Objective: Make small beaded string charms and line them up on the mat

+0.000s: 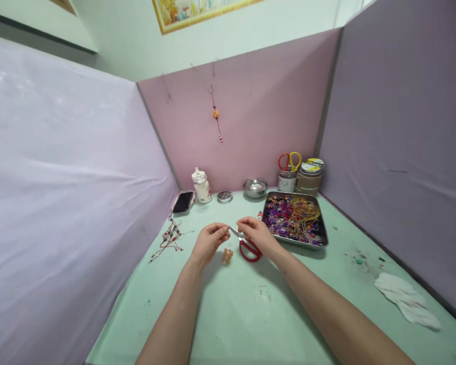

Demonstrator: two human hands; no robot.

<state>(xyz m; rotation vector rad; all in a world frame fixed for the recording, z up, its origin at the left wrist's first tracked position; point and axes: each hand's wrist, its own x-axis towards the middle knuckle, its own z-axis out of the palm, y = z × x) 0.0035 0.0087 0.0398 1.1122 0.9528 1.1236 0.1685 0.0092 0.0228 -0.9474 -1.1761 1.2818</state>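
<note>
My left hand (212, 240) is closed in a pinch, thumb against forefinger. Opposite it, my right hand (259, 234) also pinches, its fingertips a short way from the left ones. Whatever lies between the fingers is too small to make out; a thin thread may be there. Red-handled scissors (250, 251) show below my right hand, with their blades pointing toward my left fingertips; whether they touch either hand is unclear. Just below my left hand is a small cluster of orange and clear beads (227, 256); I cannot tell if it hangs or rests on the table.
A metal tray (296, 242) of purple beads and yellow cords sits right. Behind stand a steel bowl (255, 188), a white bottle (202, 186), a phone (183, 202) and a can (287, 181) with scissors. Red corded beadwork (171, 234) lies left, a white cloth (406, 299) right.
</note>
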